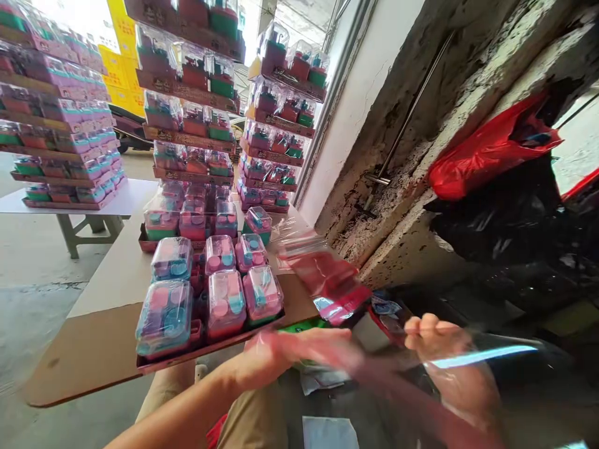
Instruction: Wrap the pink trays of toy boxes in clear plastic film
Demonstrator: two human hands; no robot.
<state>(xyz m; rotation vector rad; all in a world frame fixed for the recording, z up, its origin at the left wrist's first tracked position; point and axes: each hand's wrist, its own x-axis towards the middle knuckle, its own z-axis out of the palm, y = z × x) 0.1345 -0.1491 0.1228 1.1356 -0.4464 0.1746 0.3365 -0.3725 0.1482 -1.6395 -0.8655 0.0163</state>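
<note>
Both hands are in front of the table's near edge, on the right. My right hand (456, 362) has its fingers curled in around clear plastic film (486, 357), which catches a bright streak of light. My left hand (299, 349) reaches rightward, its fingers smeared by motion and partly covered by a blurred see-through reddish strip (402, 393). Whether the left hand grips that strip I cannot tell. Just left of it, a shallow cardboard tray (210, 357) carries several clear-lidded boxes (226, 299) with pink and blue pieces.
Tall stacks of filled trays (187, 131) stand at the back and on a second table (135, 193) at left. Red plastic packaging (327, 274) lies by the tray's right side. A rough wall (402, 143) and hanging red bag (491, 149) bound the right.
</note>
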